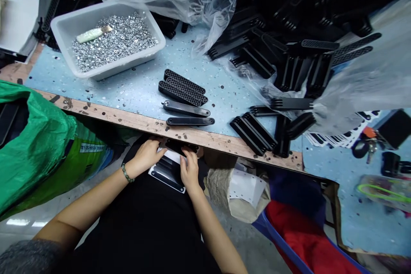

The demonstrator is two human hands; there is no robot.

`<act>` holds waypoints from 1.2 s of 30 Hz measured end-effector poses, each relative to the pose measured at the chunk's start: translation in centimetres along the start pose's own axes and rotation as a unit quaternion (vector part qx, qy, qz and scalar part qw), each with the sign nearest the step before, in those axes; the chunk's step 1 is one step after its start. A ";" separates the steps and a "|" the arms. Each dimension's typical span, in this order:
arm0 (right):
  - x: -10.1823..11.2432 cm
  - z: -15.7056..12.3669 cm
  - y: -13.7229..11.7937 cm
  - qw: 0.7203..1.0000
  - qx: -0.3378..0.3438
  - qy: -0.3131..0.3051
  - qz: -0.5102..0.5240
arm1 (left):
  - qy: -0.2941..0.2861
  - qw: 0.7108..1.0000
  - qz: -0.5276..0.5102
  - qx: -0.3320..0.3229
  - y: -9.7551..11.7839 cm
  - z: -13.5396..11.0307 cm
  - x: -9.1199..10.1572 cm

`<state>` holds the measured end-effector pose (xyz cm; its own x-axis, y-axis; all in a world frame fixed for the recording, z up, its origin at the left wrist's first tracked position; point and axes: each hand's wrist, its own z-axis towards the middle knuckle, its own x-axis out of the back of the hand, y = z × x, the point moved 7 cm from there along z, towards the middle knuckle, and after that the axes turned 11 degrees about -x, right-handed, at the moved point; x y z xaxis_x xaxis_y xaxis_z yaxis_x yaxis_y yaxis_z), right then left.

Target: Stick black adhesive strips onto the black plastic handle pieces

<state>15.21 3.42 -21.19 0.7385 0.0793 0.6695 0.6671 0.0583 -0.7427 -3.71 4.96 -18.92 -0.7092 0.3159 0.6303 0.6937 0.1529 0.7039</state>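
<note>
Far left, a green woven bag (34,145) slumped below the wooden table edge (135,125). Upper left of the frame, a grey tub (105,40) of silver nuts, well back from that edge, with a strip of speckled blue tabletop (96,87) between. Lower middle, below the edge and against dark clothing, the left hand (146,157) and right hand (189,169) close together, fingers bent and grasping a black ribbed piece (168,169) over a white card (160,173); free space between the piece and the edge only slight. Mid-table, two ribbed black strips (181,87) and two smooth dark bars (188,113) side by side, near the edge. Right of those, black parts (289,68) heaped among clear plastic (362,90). Below the edge, a burlap sack (234,192), then red cloth (305,231) in a blue bin.
</note>
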 end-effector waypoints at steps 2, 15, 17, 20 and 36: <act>0.1 -0.2 0.1 1.000 -0.001 0.004 0.005 | 0.024 0.999 0.016 -0.016 0.6 -0.1 0.3; 1.9 0.6 -1.9 0.998 0.057 -0.025 -0.018 | -0.074 0.986 -0.147 -0.017 -0.4 1.8 -3.0; 2.5 1.2 -3.4 0.995 0.087 -0.025 -0.038 | -0.071 0.982 -0.170 -0.048 0.5 1.3 -3.2; 3.2 2.0 -5.2 0.993 0.113 -0.012 -0.043 | -0.063 0.975 -0.188 -0.097 2.0 0.6 -2.8; 3.8 3.0 -5.1 0.989 0.094 -0.064 0.090 | -0.068 0.962 -0.183 -0.193 4.2 0.2 -2.0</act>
<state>14.32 6.38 -14.95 0.8170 0.2298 0.5289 0.4872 0.2155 -0.8463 0.65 5.15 -17.24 -0.8552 0.4315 0.2871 0.2838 -0.0736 0.9560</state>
